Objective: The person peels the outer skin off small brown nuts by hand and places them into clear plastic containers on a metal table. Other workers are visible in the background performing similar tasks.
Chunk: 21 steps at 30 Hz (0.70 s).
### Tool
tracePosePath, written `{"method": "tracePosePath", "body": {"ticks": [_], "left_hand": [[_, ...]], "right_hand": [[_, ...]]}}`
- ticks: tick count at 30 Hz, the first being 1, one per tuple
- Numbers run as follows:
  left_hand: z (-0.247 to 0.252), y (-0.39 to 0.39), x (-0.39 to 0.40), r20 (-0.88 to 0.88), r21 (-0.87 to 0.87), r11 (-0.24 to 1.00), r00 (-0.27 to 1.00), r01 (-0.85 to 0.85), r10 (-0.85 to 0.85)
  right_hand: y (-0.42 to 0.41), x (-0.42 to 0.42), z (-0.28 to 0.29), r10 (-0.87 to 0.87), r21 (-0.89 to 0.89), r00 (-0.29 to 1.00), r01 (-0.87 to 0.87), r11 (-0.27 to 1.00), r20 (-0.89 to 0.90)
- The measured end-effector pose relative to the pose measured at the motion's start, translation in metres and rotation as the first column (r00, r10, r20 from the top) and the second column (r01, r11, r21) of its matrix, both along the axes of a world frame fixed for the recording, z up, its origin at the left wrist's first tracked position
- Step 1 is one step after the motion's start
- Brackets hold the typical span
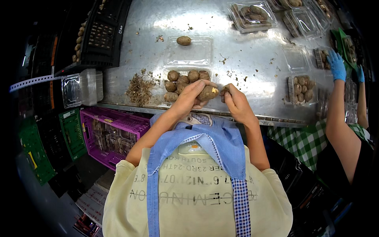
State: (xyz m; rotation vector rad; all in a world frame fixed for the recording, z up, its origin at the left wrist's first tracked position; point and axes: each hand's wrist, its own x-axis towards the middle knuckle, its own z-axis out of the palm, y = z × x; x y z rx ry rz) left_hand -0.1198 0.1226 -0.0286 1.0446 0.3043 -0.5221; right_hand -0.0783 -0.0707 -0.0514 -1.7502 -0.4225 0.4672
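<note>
A brown taro corm (208, 93) with a pale bare spot at its tip rests in my left hand (189, 96), thumb along its top. Just to its right, apart from the corm, is my right hand (238, 103), its fingers curled in. The fingertips look brown; whether they pinch a scrap I cannot tell. Beneath and beyond my left hand is an open clear plastic clamshell box (164, 71) with several corms (173, 75) in its base. Its lid (189, 53) lies flat on the far side, and a single corm (184, 40) sits on that lid.
Fibrous trimmings (139, 90) are heaped on the metal table (254, 62) at left. A black crate (102, 35) and stacked empty clamshells (88, 89) stand beyond. A purple crate (115, 118) holds packed boxes below. Filled boxes (253, 16) stand far right; a co-worker's blue-gloved hand (337, 65) touches another.
</note>
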Motion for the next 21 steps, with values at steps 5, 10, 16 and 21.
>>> {"method": "tracePosePath", "body": {"ticks": [5, 10, 16, 21], "left_hand": [[-0.001, -0.003, -0.001, 0.109, 0.23, 0.973, 0.994, 0.001, -0.027], [-0.001, -0.007, -0.002, 0.259, 0.495, 0.867, 0.962, -0.054, -0.088], [-0.004, -0.005, -0.003, 0.249, 0.55, 0.833, 0.963, -0.052, -0.104], [0.004, -0.006, 0.0, 0.215, 0.498, 0.867, 0.973, -0.032, -0.087]], "right_hand": [[0.0, 0.002, 0.013, 0.142, -0.079, 0.988, -0.137, 0.987, 0.056], [0.006, 0.003, 0.019, 0.2, -0.192, 0.974, -0.177, 0.965, 0.109], [0.008, -0.002, 0.008, 0.169, -0.045, 0.98, -0.165, 0.985, 0.11], [0.006, -0.007, -0.002, 0.132, 0.065, 0.99, -0.135, 0.989, 0.048]]}}
